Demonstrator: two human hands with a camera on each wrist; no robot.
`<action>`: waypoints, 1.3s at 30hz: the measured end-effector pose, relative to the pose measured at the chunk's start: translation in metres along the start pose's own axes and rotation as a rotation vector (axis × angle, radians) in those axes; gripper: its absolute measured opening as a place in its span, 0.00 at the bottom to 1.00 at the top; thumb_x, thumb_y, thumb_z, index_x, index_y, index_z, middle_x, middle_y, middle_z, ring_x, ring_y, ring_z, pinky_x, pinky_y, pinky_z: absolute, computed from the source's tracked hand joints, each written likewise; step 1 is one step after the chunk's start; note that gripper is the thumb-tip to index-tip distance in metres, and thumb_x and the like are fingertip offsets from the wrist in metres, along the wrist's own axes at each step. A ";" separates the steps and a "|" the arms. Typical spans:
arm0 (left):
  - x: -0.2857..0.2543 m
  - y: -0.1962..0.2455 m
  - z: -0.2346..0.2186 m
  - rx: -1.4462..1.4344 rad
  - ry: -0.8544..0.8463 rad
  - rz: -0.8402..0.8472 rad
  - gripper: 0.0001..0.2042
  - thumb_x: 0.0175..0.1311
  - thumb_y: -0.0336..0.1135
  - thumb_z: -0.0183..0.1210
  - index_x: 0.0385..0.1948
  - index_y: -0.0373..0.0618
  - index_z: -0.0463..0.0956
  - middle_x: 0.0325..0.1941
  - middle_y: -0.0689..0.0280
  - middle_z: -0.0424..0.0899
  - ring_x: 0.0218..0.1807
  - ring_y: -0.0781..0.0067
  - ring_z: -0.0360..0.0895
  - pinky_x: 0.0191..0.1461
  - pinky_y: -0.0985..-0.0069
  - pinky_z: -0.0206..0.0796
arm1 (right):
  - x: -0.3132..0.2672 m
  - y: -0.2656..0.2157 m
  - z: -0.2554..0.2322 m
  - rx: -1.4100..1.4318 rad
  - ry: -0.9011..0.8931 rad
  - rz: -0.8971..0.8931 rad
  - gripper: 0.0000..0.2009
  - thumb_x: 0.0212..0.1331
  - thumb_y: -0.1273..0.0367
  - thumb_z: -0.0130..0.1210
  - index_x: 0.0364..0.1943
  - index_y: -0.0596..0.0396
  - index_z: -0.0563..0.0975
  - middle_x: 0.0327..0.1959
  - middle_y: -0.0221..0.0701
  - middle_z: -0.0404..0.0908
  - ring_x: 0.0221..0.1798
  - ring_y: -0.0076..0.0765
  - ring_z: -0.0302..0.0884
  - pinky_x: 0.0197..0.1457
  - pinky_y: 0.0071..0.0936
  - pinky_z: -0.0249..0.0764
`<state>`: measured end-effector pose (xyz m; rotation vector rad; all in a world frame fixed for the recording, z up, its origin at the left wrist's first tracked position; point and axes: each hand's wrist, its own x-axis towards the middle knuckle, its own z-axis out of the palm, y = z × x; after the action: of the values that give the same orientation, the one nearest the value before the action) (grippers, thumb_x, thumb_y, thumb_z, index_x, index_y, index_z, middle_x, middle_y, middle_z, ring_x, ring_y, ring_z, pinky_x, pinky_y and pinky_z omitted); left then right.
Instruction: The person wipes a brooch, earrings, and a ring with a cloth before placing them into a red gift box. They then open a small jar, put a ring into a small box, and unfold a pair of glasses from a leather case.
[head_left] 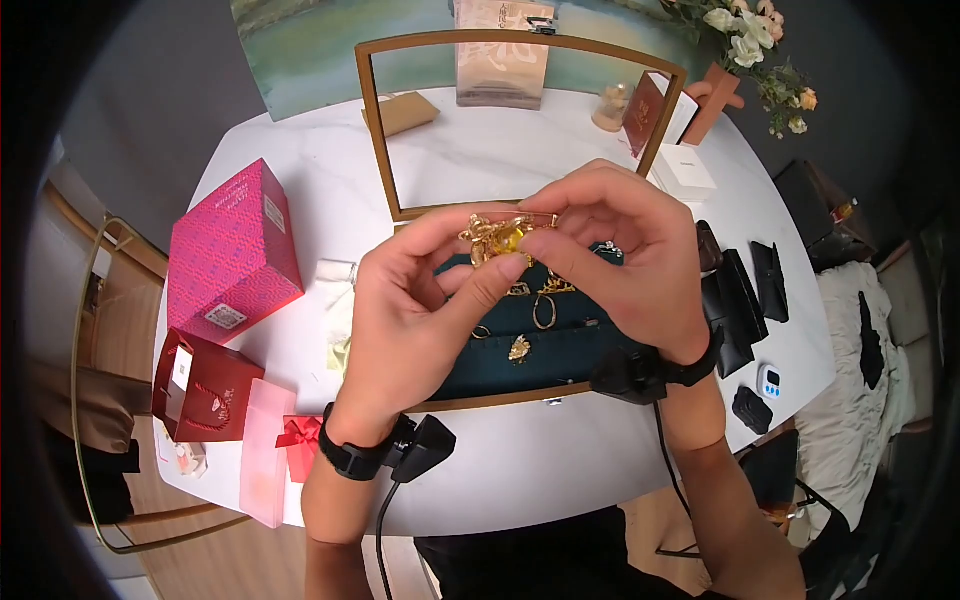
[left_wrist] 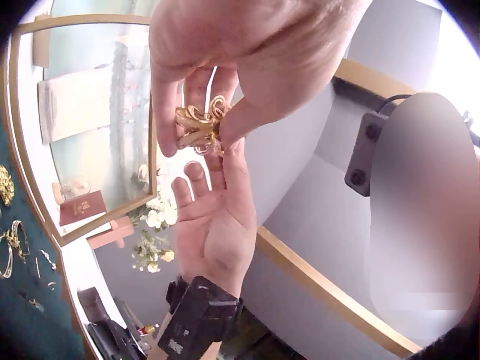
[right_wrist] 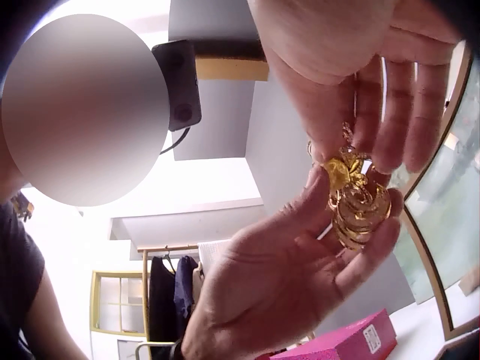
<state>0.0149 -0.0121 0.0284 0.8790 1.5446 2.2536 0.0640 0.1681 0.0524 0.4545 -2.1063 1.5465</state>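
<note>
A gold brooch (head_left: 492,238) with a yellow stone is held up between both hands, over the open jewellery box. The left hand (head_left: 410,305) pinches its left side between thumb and fingers, thumb tip near the stone. From the other side, the right hand (head_left: 635,245) pinches its right end with thumb and forefinger, at a thin pin along the top. In the right wrist view, the brooch (right_wrist: 358,199) shows looped gold bands below the stone. Beneath the hands lies the box's dark teal lining (head_left: 470,375), bearing a gold flower-shaped piece (head_left: 519,349) and a gold hoop (head_left: 544,311).
The box's wood-framed glass lid (head_left: 520,36) stands raised behind the hands. On the left are a pink box (head_left: 235,250), a red gift bag (head_left: 215,395) and a pink case (head_left: 265,460). Black cases (head_left: 740,300) and a small white device (head_left: 769,381) lie at right.
</note>
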 end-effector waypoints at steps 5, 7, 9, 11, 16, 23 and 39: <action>0.002 0.001 0.002 -0.009 0.008 0.016 0.17 0.61 0.17 0.61 0.53 0.31 0.73 0.55 0.57 0.79 0.55 0.73 0.78 0.58 0.76 0.76 | 0.000 0.000 0.000 -0.125 0.003 -0.147 0.10 0.55 0.76 0.65 0.42 0.61 0.82 0.36 0.33 0.81 0.34 0.22 0.82 0.36 0.18 0.79; 0.002 0.001 0.004 -0.019 0.076 0.144 0.17 0.60 0.15 0.61 0.51 0.31 0.72 0.54 0.56 0.79 0.55 0.71 0.79 0.58 0.76 0.77 | -0.001 -0.004 0.001 -0.141 0.059 -0.221 0.11 0.53 0.79 0.65 0.41 0.60 0.82 0.36 0.33 0.81 0.34 0.25 0.83 0.37 0.20 0.80; 0.002 0.000 0.004 -0.007 0.092 0.151 0.17 0.59 0.15 0.62 0.50 0.31 0.72 0.54 0.56 0.79 0.56 0.70 0.79 0.58 0.76 0.77 | -0.002 -0.007 0.003 -0.182 0.086 -0.266 0.11 0.53 0.80 0.65 0.41 0.60 0.82 0.36 0.33 0.81 0.34 0.26 0.83 0.37 0.20 0.81; 0.001 -0.001 0.003 0.003 0.111 0.152 0.17 0.58 0.14 0.62 0.49 0.31 0.72 0.54 0.55 0.79 0.56 0.69 0.79 0.58 0.75 0.77 | -0.003 -0.008 0.004 -0.221 0.111 -0.305 0.11 0.52 0.80 0.65 0.41 0.61 0.82 0.36 0.34 0.81 0.35 0.27 0.83 0.37 0.21 0.81; 0.002 -0.003 0.003 -0.045 0.132 0.052 0.21 0.61 0.17 0.61 0.57 0.30 0.70 0.59 0.54 0.76 0.59 0.69 0.77 0.60 0.75 0.76 | -0.003 -0.006 0.007 -0.365 0.141 -0.403 0.12 0.51 0.82 0.64 0.41 0.61 0.82 0.36 0.35 0.80 0.35 0.29 0.84 0.37 0.20 0.81; -0.001 -0.008 0.012 0.066 0.012 0.222 0.26 0.66 0.22 0.59 0.65 0.31 0.63 0.63 0.57 0.70 0.62 0.72 0.72 0.60 0.76 0.73 | -0.007 -0.001 0.018 -0.140 0.113 -0.229 0.14 0.51 0.84 0.62 0.43 0.61 0.81 0.37 0.35 0.79 0.38 0.29 0.84 0.38 0.20 0.83; 0.000 0.003 0.003 -0.073 -0.101 -0.270 0.28 0.79 0.52 0.34 0.57 0.33 0.70 0.46 0.58 0.81 0.37 0.72 0.77 0.30 0.76 0.65 | 0.000 0.001 0.002 -0.068 -0.080 -0.052 0.11 0.59 0.73 0.64 0.45 0.58 0.82 0.39 0.30 0.78 0.31 0.18 0.78 0.33 0.15 0.75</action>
<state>0.0176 -0.0112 0.0321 0.7058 1.4319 2.0287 0.0637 0.1669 0.0514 0.5510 -2.1825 1.4448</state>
